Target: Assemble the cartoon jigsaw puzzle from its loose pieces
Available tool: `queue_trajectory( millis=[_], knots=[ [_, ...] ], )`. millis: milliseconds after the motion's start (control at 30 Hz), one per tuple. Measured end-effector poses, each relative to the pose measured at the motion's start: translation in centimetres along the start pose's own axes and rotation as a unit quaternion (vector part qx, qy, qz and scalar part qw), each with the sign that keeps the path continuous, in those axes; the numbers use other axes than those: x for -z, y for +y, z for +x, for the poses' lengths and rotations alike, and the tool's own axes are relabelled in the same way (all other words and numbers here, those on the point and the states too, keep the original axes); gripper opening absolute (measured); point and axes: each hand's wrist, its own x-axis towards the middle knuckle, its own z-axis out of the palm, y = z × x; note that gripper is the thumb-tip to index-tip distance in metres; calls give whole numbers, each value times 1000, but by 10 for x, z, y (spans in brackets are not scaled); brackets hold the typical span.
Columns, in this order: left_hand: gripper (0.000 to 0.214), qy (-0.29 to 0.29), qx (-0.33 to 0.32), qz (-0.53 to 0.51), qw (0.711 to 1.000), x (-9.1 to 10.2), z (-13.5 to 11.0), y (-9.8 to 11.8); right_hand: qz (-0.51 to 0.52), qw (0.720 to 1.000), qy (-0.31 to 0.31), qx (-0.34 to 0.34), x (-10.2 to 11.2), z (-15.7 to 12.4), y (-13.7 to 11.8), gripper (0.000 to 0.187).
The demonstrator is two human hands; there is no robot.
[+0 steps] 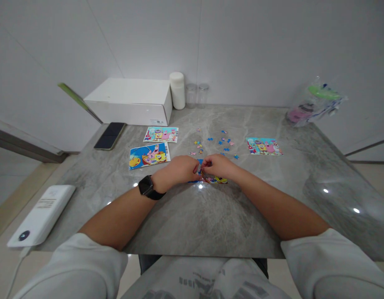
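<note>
My left hand (182,168), with a black watch on the wrist, is curled at the left side of a small blue jigsaw puzzle (221,180). From the right, my right hand (221,165) reaches over the same puzzle, thumb and fingertips pinched together. The two sets of fingertips nearly meet above it. Whatever lies between them is too small and hidden to make out. Both hands cover much of the puzzle. Just beyond them, loose puzzle pieces (226,149) in blue, pink and yellow are scattered.
Cartoon picture cards (150,155) lie left, another card (264,146) right. A white box (126,101), white bottle (177,91) and clear jars (203,96) stand at the back. A phone (110,136) and white device (42,216) are left; a plastic bag (315,104) is back right.
</note>
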Motion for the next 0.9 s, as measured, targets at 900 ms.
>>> queue_trajectory(
  millis=[900],
  knots=[
    [32,-1,-16,3,1000,-5,1,-2,-100,992,52,55,-4,-8,-6,14]
  ],
)
